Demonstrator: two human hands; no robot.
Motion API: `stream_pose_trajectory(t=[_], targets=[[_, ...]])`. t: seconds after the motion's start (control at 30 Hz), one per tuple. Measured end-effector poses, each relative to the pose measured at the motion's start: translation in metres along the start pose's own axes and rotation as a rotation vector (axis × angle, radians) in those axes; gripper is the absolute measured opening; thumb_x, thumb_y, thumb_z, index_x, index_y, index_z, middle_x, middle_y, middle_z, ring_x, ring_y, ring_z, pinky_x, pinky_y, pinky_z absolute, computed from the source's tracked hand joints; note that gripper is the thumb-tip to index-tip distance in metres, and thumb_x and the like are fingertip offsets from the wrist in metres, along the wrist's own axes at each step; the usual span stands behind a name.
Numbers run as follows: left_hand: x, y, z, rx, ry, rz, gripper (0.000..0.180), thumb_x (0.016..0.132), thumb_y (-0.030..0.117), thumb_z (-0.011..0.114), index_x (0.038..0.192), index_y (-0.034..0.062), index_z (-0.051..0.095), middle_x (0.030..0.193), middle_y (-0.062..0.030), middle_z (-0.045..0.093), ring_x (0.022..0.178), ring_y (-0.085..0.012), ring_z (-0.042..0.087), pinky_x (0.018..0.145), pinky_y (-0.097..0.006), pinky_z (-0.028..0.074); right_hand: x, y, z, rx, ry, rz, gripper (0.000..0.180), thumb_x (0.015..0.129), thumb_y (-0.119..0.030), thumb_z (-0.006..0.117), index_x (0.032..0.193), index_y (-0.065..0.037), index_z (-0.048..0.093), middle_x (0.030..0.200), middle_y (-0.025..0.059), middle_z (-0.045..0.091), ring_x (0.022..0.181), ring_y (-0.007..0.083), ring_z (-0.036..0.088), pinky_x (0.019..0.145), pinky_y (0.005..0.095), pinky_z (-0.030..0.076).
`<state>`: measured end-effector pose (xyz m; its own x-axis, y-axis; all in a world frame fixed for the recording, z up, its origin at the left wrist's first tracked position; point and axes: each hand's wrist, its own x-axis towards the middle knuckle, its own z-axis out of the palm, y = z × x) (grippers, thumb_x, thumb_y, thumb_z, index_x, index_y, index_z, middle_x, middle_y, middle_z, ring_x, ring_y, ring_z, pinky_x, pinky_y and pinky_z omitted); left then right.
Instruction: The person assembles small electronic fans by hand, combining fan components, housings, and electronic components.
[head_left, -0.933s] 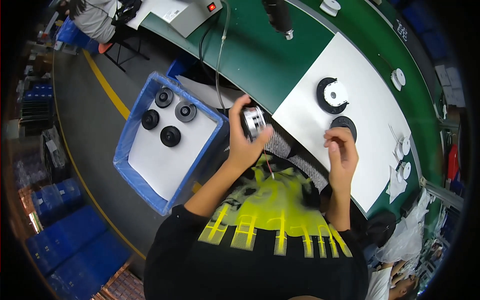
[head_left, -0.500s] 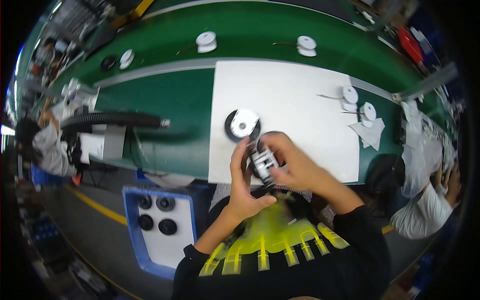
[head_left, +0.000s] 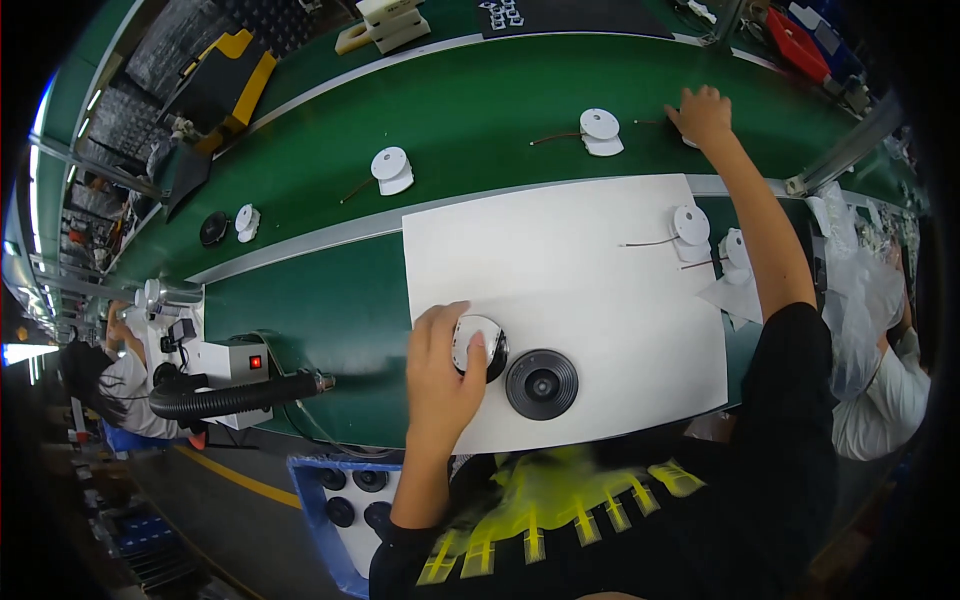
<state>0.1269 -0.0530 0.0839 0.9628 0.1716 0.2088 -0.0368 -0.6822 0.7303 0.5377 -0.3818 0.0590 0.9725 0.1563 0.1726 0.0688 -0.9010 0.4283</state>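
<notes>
My left hand (head_left: 445, 370) is closed around a round piece with a white face (head_left: 466, 335) and a black rim, low over the white sheet (head_left: 590, 260). Just right of it lies a black ringed disc (head_left: 542, 384), flat on the sheet. Stretched far forward, my right hand (head_left: 704, 115) curls over a white round part on the green belt. Only a sliver of that part (head_left: 690, 143) shows under the palm, with a thin wire poking out to the left. The fingertips' contact is partly hidden.
White round parts with wires stand on the belt (head_left: 480, 130); two more (head_left: 690, 225) sit at the sheet's right. A black hose (head_left: 240, 395) juts in from the left, beside a box with a red switch (head_left: 255, 362). Below is a blue tray (head_left: 330, 540) of black discs. Co-workers sit either side.
My hands have separated from the black-and-white piece they held together. The right has reached far forward to the belt; the left now grips the white-faced round piece. The view has shifted.
</notes>
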Motion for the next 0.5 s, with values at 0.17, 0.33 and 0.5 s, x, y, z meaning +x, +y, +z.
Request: stream_pose_trajectory(t=[0.17, 0.33, 0.5], targets=[[-0.011, -0.021, 0.003, 0.385, 0.117, -0.199, 0.047, 0.091, 0.017, 0.062, 0.134, 0.0043, 0.048, 0.113, -0.0227, 0.058, 0.097, -0.0304, 0.06, 0.083, -0.04, 0.05, -0.009, -0.095, -0.062, 0.348, 0.015, -0.158, 0.056, 0.094, -0.056, 0.048, 0.124, -0.009, 0.058, 0.112, 0.0204, 0.064, 0.102, 0.0379, 0.065, 0.083, 0.0482, 0.053], [-0.001, -0.023, 0.006, 0.046, -0.043, -0.579, 0.051, 0.088, 0.016, 0.069, 0.132, 0.0011, 0.049, 0.093, -0.0123, 0.066, 0.079, -0.0195, 0.064, 0.071, -0.031, 0.051, -0.011, -0.122, -0.028, 0.295, -0.095, -0.176, 0.054, 0.097, -0.051, 0.046, 0.132, -0.011, 0.051, 0.107, 0.0216, 0.065, 0.097, 0.0367, 0.067, 0.079, 0.0439, 0.055], [-0.024, -0.068, 0.006, -0.588, 0.108, -0.571, 0.037, 0.084, 0.009, 0.071, 0.118, -0.0014, 0.059, 0.09, -0.0095, 0.069, 0.079, -0.0151, 0.066, 0.075, -0.028, 0.051, -0.041, -0.097, -0.026, 1.019, 0.107, -0.425, 0.049, 0.1, -0.045, 0.044, 0.137, -0.014, 0.044, 0.107, 0.0176, 0.065, 0.094, 0.0301, 0.067, 0.074, 0.0397, 0.053]])
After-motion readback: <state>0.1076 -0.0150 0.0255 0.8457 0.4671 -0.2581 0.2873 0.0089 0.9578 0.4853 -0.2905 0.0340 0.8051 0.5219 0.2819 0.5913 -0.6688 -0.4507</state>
